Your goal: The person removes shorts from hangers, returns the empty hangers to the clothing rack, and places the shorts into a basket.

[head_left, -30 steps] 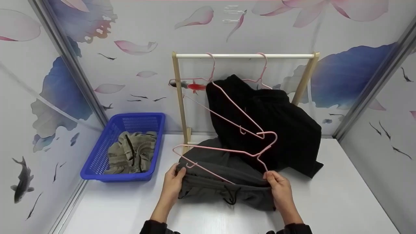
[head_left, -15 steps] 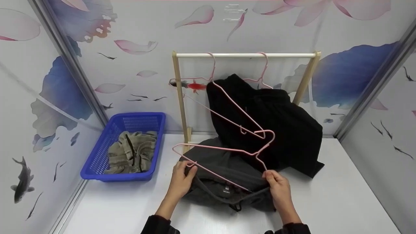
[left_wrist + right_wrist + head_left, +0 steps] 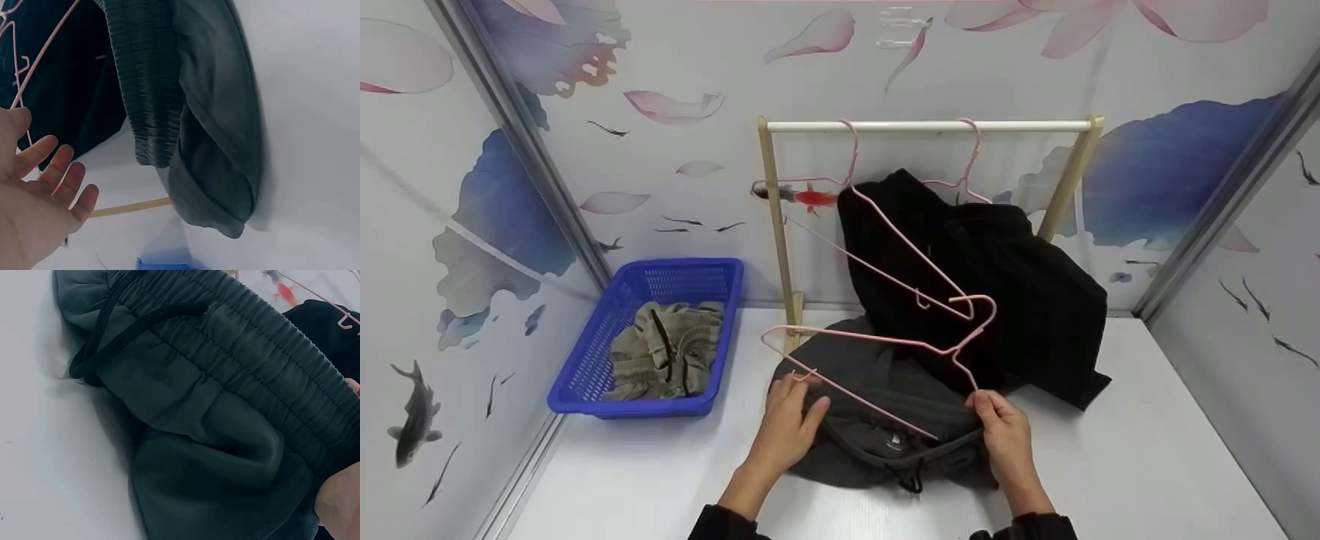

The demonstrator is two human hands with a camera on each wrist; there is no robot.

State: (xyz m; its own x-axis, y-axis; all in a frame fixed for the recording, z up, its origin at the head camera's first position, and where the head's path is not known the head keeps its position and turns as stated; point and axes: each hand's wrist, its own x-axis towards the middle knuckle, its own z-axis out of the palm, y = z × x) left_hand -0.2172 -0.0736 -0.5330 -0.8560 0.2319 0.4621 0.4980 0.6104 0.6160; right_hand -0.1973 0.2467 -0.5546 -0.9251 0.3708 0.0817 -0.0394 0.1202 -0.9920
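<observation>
Dark grey drawstring pants (image 3: 855, 367) lie on the table with the elastic waistband spread and a label showing inside. A pink hanger (image 3: 855, 336) slants over them, its right end going down inside the waistband. My right hand (image 3: 1003, 435) pinches the waistband's right side, right where the hanger's arm enters; the right wrist view shows the thumb on the gathered elastic (image 3: 270, 360). At the hanger's left end, my left hand (image 3: 789, 424) has its fingers loosely spread near the small hook. In the left wrist view that hand (image 3: 39, 185) is apart from the waistband (image 3: 149, 84).
Behind stands a rack (image 3: 915, 127) with a white bar and wooden posts. Black pants (image 3: 982, 277) hang there on pink hangers (image 3: 975, 154). On the left, a blue basket (image 3: 566, 367) contains khaki clothing (image 3: 660, 352). White table surface (image 3: 1125, 465) extends to the right.
My left hand has let go of the waistband's left side and moved slightly right and up to the hanger. The waistband's front has dropped, showing the label. The right hand keeps its hold.
</observation>
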